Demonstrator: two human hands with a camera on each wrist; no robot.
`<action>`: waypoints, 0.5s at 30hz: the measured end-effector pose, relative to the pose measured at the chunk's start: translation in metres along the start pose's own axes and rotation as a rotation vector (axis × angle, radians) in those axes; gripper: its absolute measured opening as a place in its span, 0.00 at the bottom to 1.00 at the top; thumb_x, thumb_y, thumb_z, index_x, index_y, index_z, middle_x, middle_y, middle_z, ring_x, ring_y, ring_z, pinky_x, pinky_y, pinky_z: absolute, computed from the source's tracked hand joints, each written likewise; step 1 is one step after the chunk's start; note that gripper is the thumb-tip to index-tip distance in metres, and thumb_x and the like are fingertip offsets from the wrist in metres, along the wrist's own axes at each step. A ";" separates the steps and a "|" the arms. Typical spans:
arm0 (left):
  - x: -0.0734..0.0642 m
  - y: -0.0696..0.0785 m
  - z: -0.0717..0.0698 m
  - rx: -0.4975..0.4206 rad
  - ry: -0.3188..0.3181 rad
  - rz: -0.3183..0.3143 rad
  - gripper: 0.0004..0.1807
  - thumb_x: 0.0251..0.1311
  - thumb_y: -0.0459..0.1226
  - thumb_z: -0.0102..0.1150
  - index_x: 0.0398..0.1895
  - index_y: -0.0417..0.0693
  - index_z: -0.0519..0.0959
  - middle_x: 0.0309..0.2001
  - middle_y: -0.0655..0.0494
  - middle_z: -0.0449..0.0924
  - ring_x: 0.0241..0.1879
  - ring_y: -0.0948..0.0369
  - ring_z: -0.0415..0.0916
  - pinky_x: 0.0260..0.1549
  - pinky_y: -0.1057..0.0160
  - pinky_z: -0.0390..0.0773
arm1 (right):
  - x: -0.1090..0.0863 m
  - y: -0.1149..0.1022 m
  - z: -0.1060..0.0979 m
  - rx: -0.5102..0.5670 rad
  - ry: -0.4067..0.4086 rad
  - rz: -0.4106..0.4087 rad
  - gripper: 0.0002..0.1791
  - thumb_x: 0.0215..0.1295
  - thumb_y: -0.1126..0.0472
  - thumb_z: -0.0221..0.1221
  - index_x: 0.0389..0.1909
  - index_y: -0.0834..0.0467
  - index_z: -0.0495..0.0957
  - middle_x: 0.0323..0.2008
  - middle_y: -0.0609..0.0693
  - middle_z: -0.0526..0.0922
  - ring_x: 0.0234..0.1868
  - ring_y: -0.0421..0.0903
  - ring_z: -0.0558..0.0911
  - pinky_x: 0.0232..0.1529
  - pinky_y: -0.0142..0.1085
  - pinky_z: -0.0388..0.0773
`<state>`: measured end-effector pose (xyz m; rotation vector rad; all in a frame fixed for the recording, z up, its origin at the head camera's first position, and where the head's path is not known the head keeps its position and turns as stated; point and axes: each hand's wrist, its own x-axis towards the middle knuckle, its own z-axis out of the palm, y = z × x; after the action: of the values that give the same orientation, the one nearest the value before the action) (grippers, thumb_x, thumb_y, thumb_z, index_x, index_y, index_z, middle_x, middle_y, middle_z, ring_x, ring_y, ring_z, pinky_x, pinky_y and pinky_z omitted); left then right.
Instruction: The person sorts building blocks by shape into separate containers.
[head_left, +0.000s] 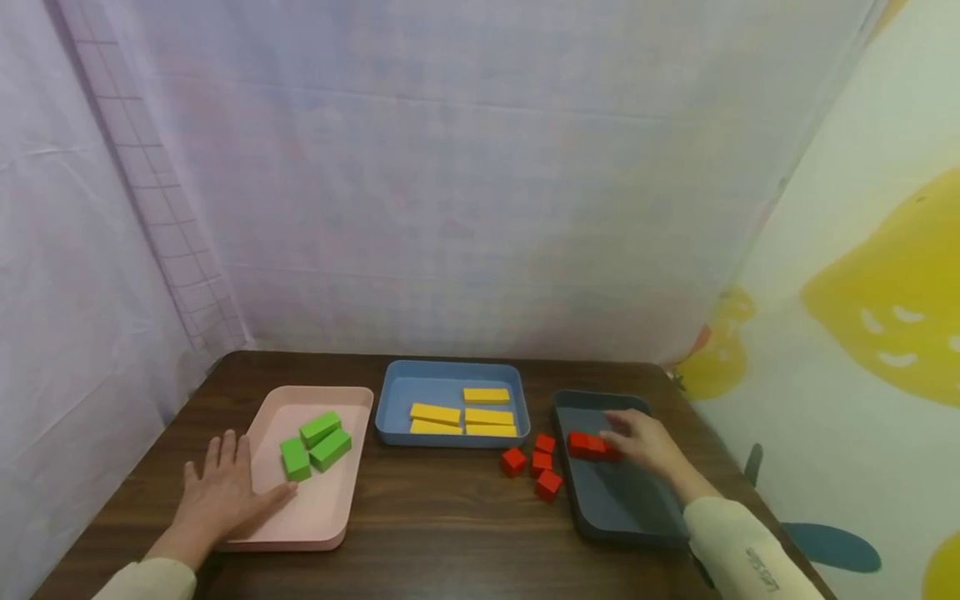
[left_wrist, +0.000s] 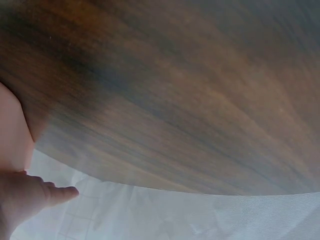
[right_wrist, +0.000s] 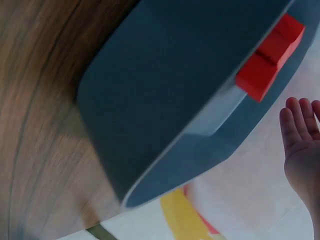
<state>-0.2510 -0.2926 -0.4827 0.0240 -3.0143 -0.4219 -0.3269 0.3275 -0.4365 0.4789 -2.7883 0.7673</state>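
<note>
My left hand (head_left: 217,496) is spread flat over the left edge of a pink tray (head_left: 326,512), holding nothing. Inside that tray lie 3 green blocks (head_left: 330,450), to the right of the fingers. My right hand (head_left: 645,442) hovers over a dark blue-grey tray (head_left: 630,504) beside a row of red cubes (head_left: 577,445). In the right wrist view its fingers look fairly straight and apart from the red cubes (right_wrist: 256,77). Several loose red cubes (head_left: 513,462) sit on the table just left of the dark tray.
A blue tray (head_left: 427,389) with several yellow blocks (head_left: 487,417) stands at the back middle of the brown wooden table (head_left: 442,533). A pale cloth (head_left: 480,208) hangs behind the table, and a wall covering with yellow shapes (head_left: 892,292) is on the right.
</note>
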 end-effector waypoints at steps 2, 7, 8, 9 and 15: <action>0.000 0.000 -0.001 -0.001 -0.011 -0.008 0.72 0.49 0.75 0.53 0.69 0.16 0.47 0.69 0.15 0.38 0.68 0.23 0.36 0.58 0.20 0.36 | 0.001 -0.007 0.002 0.010 0.008 0.010 0.27 0.65 0.54 0.65 0.57 0.70 0.77 0.50 0.66 0.82 0.50 0.61 0.82 0.53 0.56 0.76; 0.000 0.000 -0.002 -0.002 -0.038 -0.017 0.73 0.49 0.76 0.53 0.70 0.16 0.46 0.69 0.15 0.37 0.68 0.23 0.35 0.59 0.21 0.36 | 0.002 -0.024 0.010 0.031 -0.013 0.023 0.27 0.66 0.54 0.65 0.58 0.69 0.77 0.51 0.66 0.82 0.51 0.60 0.82 0.53 0.56 0.76; 0.000 -0.001 -0.002 -0.002 -0.039 -0.015 0.72 0.49 0.75 0.53 0.69 0.16 0.46 0.69 0.14 0.38 0.68 0.23 0.35 0.58 0.20 0.36 | 0.002 -0.027 0.013 0.036 -0.019 0.027 0.26 0.66 0.55 0.65 0.58 0.69 0.77 0.52 0.65 0.82 0.51 0.60 0.82 0.53 0.55 0.77; -0.001 -0.001 -0.002 -0.003 -0.040 -0.013 0.73 0.49 0.75 0.53 0.69 0.16 0.45 0.69 0.14 0.38 0.68 0.23 0.35 0.58 0.20 0.36 | 0.002 -0.031 0.015 0.039 -0.027 0.033 0.26 0.66 0.56 0.65 0.58 0.69 0.77 0.52 0.65 0.82 0.50 0.60 0.82 0.52 0.54 0.78; -0.002 -0.001 0.000 -0.007 -0.029 -0.007 0.74 0.48 0.77 0.53 0.69 0.16 0.46 0.69 0.14 0.39 0.68 0.23 0.36 0.58 0.20 0.36 | -0.001 -0.050 0.023 0.098 -0.042 0.042 0.24 0.64 0.59 0.66 0.56 0.69 0.78 0.49 0.63 0.83 0.48 0.57 0.84 0.50 0.51 0.80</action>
<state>-0.2494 -0.2933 -0.4832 0.0283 -3.0419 -0.4378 -0.3102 0.2747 -0.4332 0.4592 -2.8174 0.9170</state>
